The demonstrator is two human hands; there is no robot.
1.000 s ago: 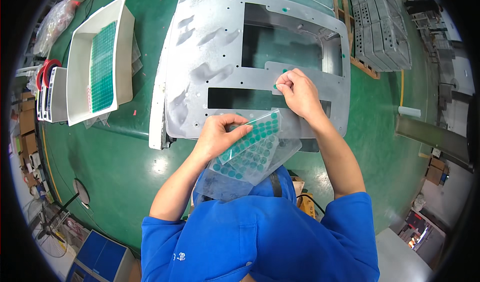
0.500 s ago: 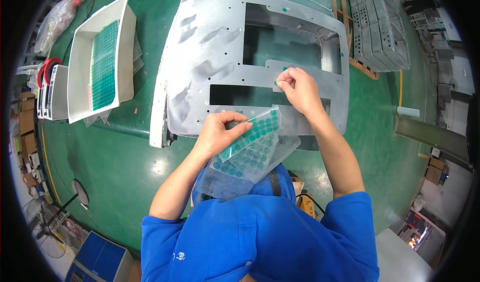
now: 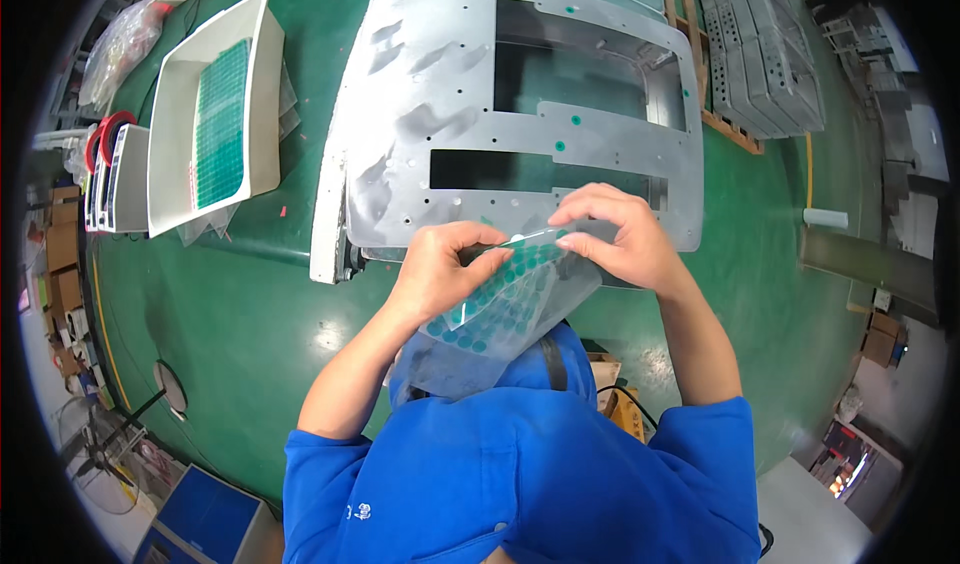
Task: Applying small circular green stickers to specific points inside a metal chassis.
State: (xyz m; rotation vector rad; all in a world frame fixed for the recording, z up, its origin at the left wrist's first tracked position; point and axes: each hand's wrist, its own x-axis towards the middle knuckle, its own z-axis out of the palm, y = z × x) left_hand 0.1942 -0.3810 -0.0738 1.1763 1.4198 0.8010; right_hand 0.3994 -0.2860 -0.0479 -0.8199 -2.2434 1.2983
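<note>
My left hand [image 3: 440, 272] pinches the upper left edge of a clear sheet of round green stickers [image 3: 511, 276] between thumb and fingers. Below it, more transparent film with blue-green dots [image 3: 470, 336] hangs over my lap. At the sheet's upper right corner is my right hand [image 3: 635, 239], thumb on the near face and fingertips at the top edge; any single sticker there is too small to make out. Just beyond both hands lies a large grey metal panel [image 3: 400, 179] with rectangular cutouts and small holes. Green dots [image 3: 560, 147] are stuck on it, two of them close together between the cutouts.
A white bin [image 3: 262, 114] holding green sticker sheets [image 3: 222, 124] stands on the left, near red-and-white items [image 3: 105, 149]. Stacked grey metal parts [image 3: 760, 54] rest on a wooden pallet [image 3: 735, 132] at the far right. A round-based stand [image 3: 170, 389] is at lower left.
My right hand has come back from the panel to the sheet's corner. A green dot now shows on the panel where its fingertips were. The view has shifted slightly.
</note>
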